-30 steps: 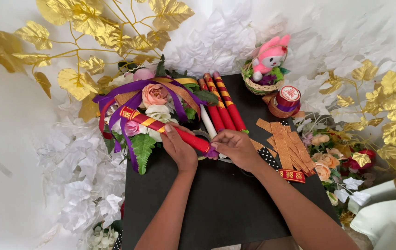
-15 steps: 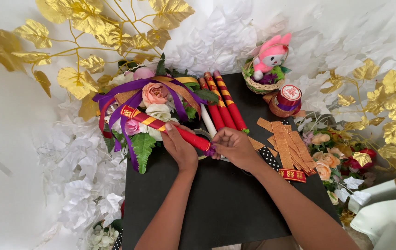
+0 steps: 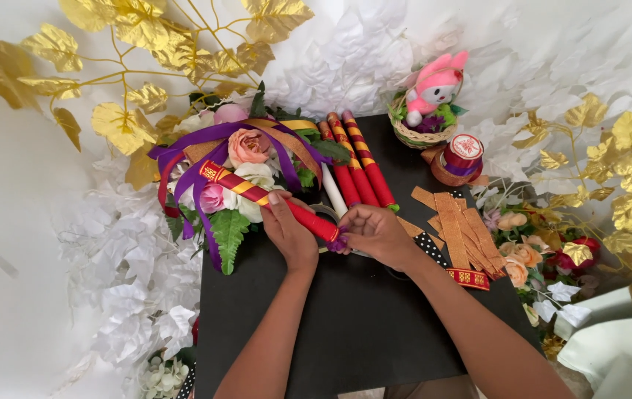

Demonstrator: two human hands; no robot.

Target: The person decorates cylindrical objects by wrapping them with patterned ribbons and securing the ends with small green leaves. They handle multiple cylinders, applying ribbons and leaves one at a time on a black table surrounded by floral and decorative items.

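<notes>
A red stick wrapped with gold ribbon [image 3: 257,193] lies slanted over a bouquet of pink and white flowers with purple and gold ribbons [image 3: 238,159]. My left hand [image 3: 290,235] grips the stick near its lower end. My right hand [image 3: 375,233] pinches that lower tip, where a bit of purple shows. Both hands rest over a black board [image 3: 345,318].
Three more red-and-gold sticks [image 3: 357,166] and a white one lie behind my hands. Gold glitter strips [image 3: 460,233], a ribbon spool [image 3: 462,155] and a small basket with a pink plush toy [image 3: 427,103] sit to the right. Gold leaves [image 3: 146,44] and white paper leaves [image 3: 131,288] surround the board.
</notes>
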